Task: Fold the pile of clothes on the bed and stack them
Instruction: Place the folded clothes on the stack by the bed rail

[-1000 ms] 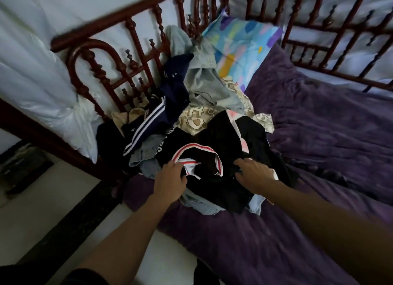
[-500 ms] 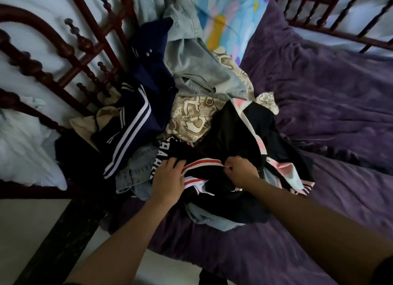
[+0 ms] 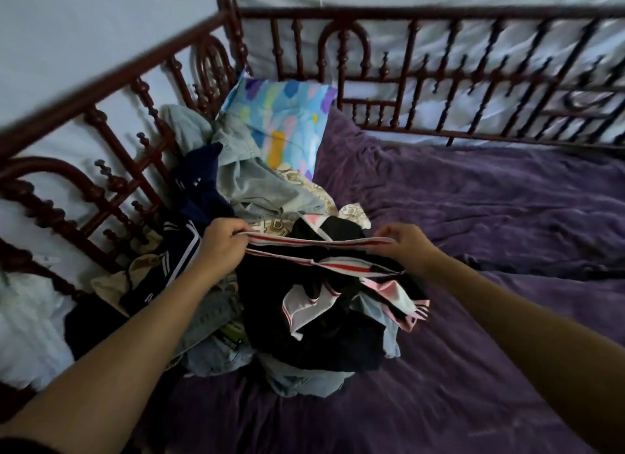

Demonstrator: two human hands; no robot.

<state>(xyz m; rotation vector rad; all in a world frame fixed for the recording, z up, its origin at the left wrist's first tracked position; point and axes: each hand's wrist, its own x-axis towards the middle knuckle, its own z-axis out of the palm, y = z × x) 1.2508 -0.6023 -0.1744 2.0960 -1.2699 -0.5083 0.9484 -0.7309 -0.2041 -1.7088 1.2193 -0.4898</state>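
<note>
Gripping striped garment (image 3: 321,242), left hand (image 3: 221,242), right hand (image 3: 407,248)

Dim light. Purple-covered bed (image 3: 473,233); dark turned-wood rails (image 3: 422,12), white drapery (image 3: 84,20) behind; patterned pillow (image 3: 287,122) in corner.

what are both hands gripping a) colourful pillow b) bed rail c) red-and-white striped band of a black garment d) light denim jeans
C: the left hand and right hand each pinch an end of the red-and-white striped band, stretched between them over the pile of clothes.
</note>
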